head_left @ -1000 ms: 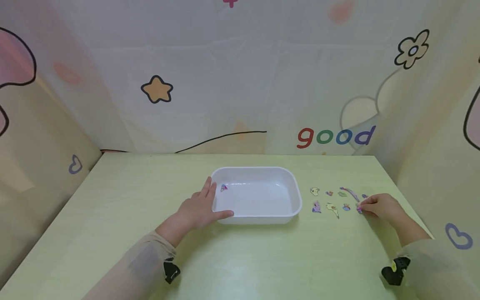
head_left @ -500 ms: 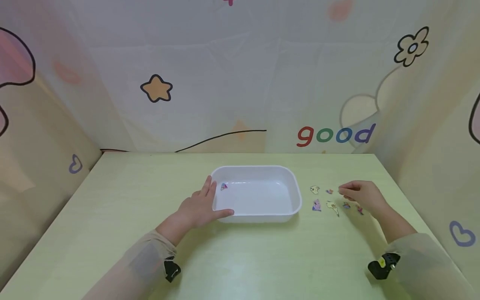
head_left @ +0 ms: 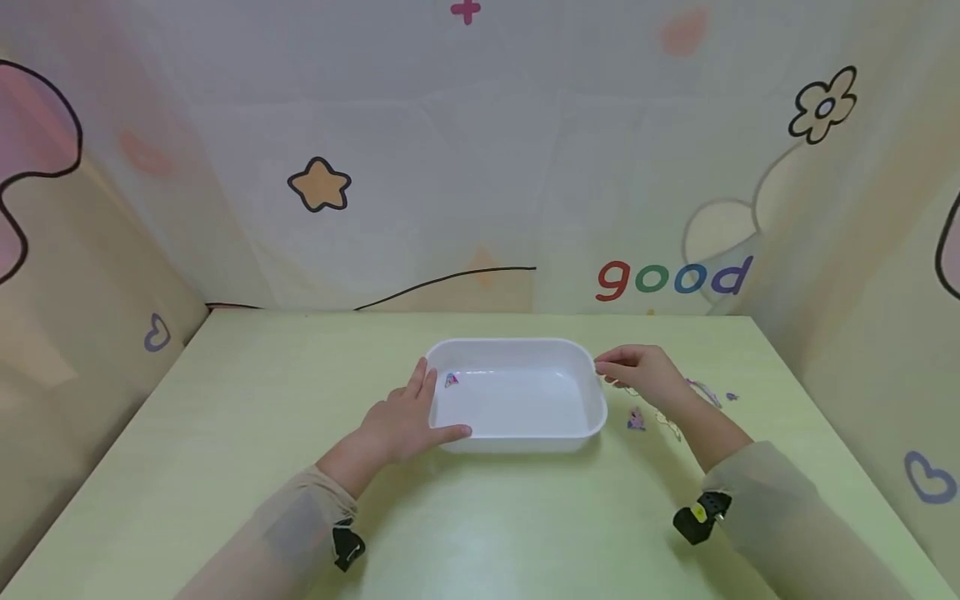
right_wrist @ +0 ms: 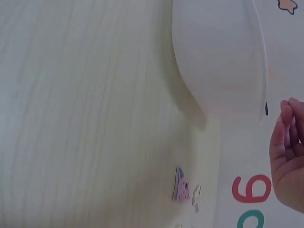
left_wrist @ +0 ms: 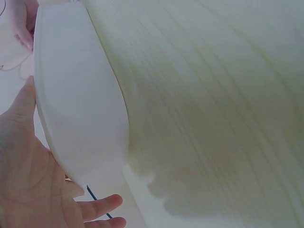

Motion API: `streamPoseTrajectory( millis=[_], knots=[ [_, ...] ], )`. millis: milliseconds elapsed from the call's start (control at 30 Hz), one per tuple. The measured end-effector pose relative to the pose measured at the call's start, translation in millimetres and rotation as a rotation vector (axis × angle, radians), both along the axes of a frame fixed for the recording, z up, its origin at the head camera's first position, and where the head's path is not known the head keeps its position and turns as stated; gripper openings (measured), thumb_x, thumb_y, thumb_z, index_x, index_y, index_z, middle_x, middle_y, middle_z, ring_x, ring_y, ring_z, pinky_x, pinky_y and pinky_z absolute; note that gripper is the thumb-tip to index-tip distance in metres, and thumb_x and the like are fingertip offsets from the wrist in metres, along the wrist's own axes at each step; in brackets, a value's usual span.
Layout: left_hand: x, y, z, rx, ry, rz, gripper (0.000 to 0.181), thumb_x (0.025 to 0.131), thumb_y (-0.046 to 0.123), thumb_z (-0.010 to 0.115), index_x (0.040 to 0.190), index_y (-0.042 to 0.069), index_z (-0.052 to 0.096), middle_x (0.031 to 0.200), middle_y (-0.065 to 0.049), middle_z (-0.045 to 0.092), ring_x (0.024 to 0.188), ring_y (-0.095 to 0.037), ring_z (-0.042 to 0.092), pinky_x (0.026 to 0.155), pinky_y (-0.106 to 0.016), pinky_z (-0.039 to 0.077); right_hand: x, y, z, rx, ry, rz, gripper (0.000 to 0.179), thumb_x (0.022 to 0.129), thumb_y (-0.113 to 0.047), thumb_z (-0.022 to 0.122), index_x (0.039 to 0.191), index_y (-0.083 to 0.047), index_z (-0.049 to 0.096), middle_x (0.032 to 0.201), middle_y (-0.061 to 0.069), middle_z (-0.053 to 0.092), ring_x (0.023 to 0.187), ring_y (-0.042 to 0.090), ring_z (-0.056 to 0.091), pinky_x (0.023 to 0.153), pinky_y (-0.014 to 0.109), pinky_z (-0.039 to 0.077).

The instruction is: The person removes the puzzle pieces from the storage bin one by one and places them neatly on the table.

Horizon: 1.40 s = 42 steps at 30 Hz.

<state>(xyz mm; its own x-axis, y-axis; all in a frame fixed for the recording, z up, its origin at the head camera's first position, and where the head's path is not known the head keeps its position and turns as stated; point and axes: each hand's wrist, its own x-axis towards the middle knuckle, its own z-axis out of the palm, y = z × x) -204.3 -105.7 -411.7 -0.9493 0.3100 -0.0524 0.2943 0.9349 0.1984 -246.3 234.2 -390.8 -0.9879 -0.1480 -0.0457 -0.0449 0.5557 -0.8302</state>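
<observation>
A white tray (head_left: 517, 444) stands mid-table. My left hand (head_left: 397, 425) lies against its left end, with the fingers straight along the side and the thumb on the front rim. In the left wrist view the left hand (left_wrist: 38, 185) is spread along the tray's wall. One small colourful sticker (head_left: 452, 380) lies inside the tray. My right hand (head_left: 641, 371) is at the tray's right rim, thumb and fingertips pinched together on a small sticker that is almost wholly hidden. In the right wrist view the right hand (right_wrist: 287, 161) shows those pinched fingertips.
Right of the tray lie a purple sticker (head_left: 636, 419), a pale yellow sticker (head_left: 669, 425), a curved pink-purple one (head_left: 705, 392) and a tiny purple one (head_left: 732, 397). My right forearm covers others. Patterned cloth (head_left: 465, 208) hangs behind the table.
My right hand has gone from the far-right stickers, over the back row, leftward to the tray's right rim. The left hand and tray stay where they were.
</observation>
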Motion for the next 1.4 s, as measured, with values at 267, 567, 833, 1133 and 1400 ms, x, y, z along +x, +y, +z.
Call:
streamPoseTrajectory(
  millis=[267,567,833,1133,1400],
  knots=[
    [0.4,-0.2,1.1,-0.003,-0.004,-0.009,0.107,0.061,0.081,0.027,0.136,0.006,0.01,0.141,-0.009,-0.003,0.109,-0.033,0.039,0.074,-0.041,0.04,-11.3,-48.3,-0.2,-0.059,-0.047,0.03,0.034,0.078,-0.027,0.06,0.103,-0.004,0.059,0.096,0.014,0.059,0.087,0.03,0.054,0.073,0.032,0.044],
    [2.3,3.3,6.3,0.013,-0.028,-0.007,0.106,0.062,0.079,0.03,0.136,0.007,0.01,0.141,-0.008,-0.003,0.11,-0.033,0.038,0.077,-0.043,0.039,-24.5,-89.8,-12.2,-0.102,-0.044,0.066,0.027,0.078,-0.022,0.061,0.1,-0.005,0.061,0.09,0.008,0.06,0.084,0.028,0.056,0.069,0.029,0.045],
    [1.6,1.9,3.5,0.013,-0.023,-0.009,0.107,0.06,0.081,0.028,0.136,0.007,0.01,0.141,-0.008,-0.003,0.11,-0.033,0.039,0.077,-0.042,0.039,-34.1,-115.1,-21.5,-0.095,-0.036,0.079,0.024,0.078,-0.021,0.061,0.097,-0.007,0.063,0.087,0.007,0.061,0.081,0.024,0.057,0.068,0.028,0.045],
    [1.4,1.6,0.0,0.002,-0.02,-0.007,0.107,0.06,0.081,0.026,0.137,0.007,0.009,0.141,-0.008,-0.003,0.11,-0.031,0.039,0.076,-0.041,0.04,-44.4,-140.8,-35.2,-0.099,-0.01,0.18,0.021,0.078,-0.017,0.061,0.094,-0.003,0.063,0.082,0.007,0.062,0.072,0.017,0.056,0.063,0.026,0.045],
    [-0.1,0.8,0.1,0.005,-0.015,-0.001,0.107,0.06,0.081,0.026,0.137,0.008,0.008,0.141,-0.007,-0.004,0.109,-0.032,0.04,0.075,-0.041,0.04,-46.7,-147.3,-50.2,0.088,0.066,0.444,0.028,0.081,-0.014,0.057,0.109,-0.011,0.059,0.103,-0.003,0.058,0.089,0.012,0.052,0.077,0.026,0.04]
  ],
)
